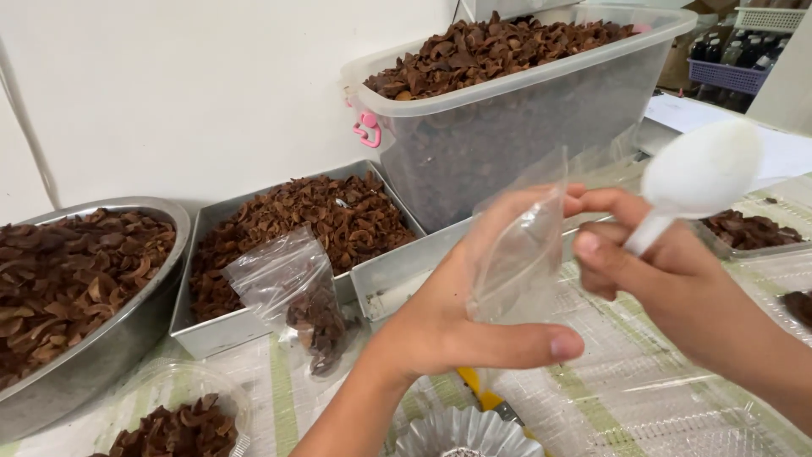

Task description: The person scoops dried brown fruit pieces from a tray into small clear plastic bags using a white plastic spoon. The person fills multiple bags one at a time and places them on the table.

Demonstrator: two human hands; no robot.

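A small clear bag (518,254) is held up in the middle, above the table (626,398). The left hand (461,317) grips it, with the fingers behind the bag and the thumb lying across the front near the bottom. The bag looks empty. The right hand (655,271) is just beside it. Its fingertips pinch the top edge of the bag, and the same hand also holds a white plastic spoon (698,173) by the handle, with the round part pointing up.

To the left, a 2nd clear bag (296,292) with some brown dried pieces inside leans on a square metal tray (216,334). That tray is full of the same brown pieces. Further left is a round metal bowl (127,338) of them. Behind the hands stands a big clear plastic box (507,135), also full. A small fluted metal cup (465,433) sits at the bottom edge, under the left hand
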